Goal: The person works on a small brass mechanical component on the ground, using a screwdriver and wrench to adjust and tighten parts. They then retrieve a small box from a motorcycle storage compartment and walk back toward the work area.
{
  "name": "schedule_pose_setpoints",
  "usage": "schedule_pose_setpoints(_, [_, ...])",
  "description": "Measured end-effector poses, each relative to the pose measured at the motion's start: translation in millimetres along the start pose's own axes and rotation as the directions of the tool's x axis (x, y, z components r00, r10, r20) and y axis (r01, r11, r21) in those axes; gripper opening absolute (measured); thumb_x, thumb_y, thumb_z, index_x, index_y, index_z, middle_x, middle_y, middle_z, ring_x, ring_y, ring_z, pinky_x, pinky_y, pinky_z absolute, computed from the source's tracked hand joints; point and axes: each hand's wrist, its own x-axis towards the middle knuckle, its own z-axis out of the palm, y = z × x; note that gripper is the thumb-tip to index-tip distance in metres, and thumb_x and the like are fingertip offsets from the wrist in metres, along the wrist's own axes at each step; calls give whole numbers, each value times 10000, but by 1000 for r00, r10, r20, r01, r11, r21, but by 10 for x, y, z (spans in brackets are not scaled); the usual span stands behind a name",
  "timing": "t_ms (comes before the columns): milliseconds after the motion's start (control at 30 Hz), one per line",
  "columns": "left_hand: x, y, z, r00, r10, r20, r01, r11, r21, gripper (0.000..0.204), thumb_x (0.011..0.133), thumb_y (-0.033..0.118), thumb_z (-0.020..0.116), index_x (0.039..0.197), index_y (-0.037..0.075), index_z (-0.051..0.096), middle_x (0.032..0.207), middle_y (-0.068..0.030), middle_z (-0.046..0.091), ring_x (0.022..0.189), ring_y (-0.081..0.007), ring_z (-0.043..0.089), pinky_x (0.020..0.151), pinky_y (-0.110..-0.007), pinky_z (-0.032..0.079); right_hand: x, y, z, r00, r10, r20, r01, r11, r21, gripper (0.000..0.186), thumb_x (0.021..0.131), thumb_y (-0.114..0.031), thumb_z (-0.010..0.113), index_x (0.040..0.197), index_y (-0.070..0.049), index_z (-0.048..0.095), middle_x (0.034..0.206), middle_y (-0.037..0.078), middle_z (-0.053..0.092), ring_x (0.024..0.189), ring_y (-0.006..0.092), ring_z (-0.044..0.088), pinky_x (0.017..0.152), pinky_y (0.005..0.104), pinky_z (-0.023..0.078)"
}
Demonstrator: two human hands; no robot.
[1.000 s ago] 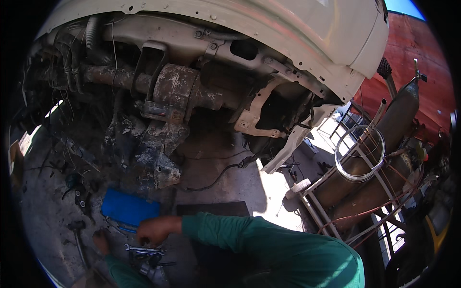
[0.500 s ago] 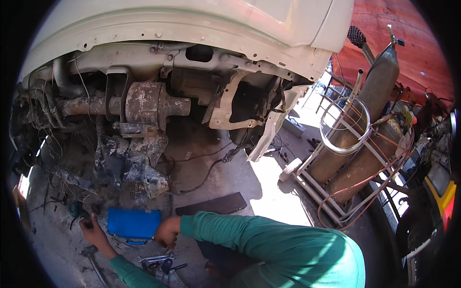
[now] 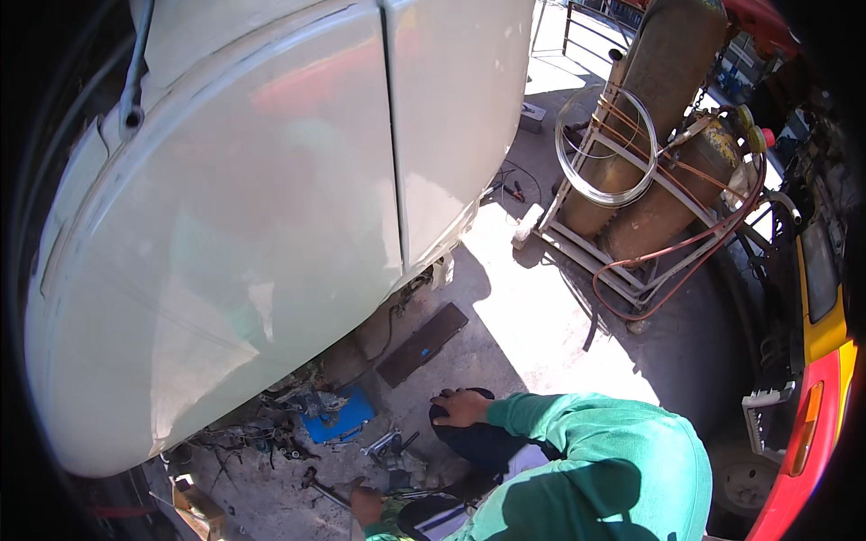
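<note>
The body panel is showing smooth, painted metal in a pale cream, with a soft sheen catching reddish reflections. The floor is looking like rough, matt concrete, stained dark near the tools. The two cylinders are wearing dull, rusty-brown metal, standing in a pale metal frame; a coil of bright wire is gleaming against them, and thin orange hoses are looking rubbery. The blue case is showing smooth plastic. The wrenches are glinting as bare steel. The sleeve is reading as matt green cloth. The flat bar is appearing dark and dull.
</note>
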Motion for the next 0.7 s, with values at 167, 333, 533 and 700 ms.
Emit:
schedule_pose_setpoints(167, [-1330, 1047, -104, 571, -470, 672, 354, 881, 315, 781, 918, 570, 658, 1416, -14, 516, 1398, -178, 594, 1312, -247, 548, 1095, -369, 424, -1202, 243, -429, 948, 268, 170, -297, 938, 179, 858, 900, -692, 546, 1366, 28, 516, 1216, 281, 662, 1136, 449, 640, 993, 527, 491])
schedule_pose_setpoints(333, [-1383, 1565, -255, 499, -267, 824, 202, 961, 189, 772, 928, 624, 604, 1350, -20, 551, 1354, -208, 567, 1250, -248, 536, 1067, -360, 407, -1988, 562, -847, 943, 279, 179, -270, 960, -72, 455, 885, -430, 663, 1166, -76, 713, 1196, 195, 706, 1133, 322, 681, 937, 438, 543])
schedule_pose_setpoints(533, [-388, 2303, -80, 541, -136, 830, -219, 930, 295, 577, 914, 547, 612, 1156, 25, 653, 1019, -165, 620, 983, -302, 618, 913, -413, 493, -2711, 1475, -1441, 936, 352, 8, -348, 922, 168, 497, 855, -412, 721, 1258, -125, 679, 1291, 160, 633, 1260, 367, 572, 1032, 484, 481])
schedule_pose_setpoints(700, [665, 3404, 1044, 21, 363, 932, -876, 456, -158, 470, 883, 477, 641, 1056, 49, 727, 894, -152, 690, 887, -356, 683, 838, -458, 546, -2589, 2475, -1939, 791, 605, 92, -568, 671, 476, 707, 871, -499, 710, 1479, -187, 528, 1636, 147, 306, 1494, 365, 302, 1187, 496, 316])
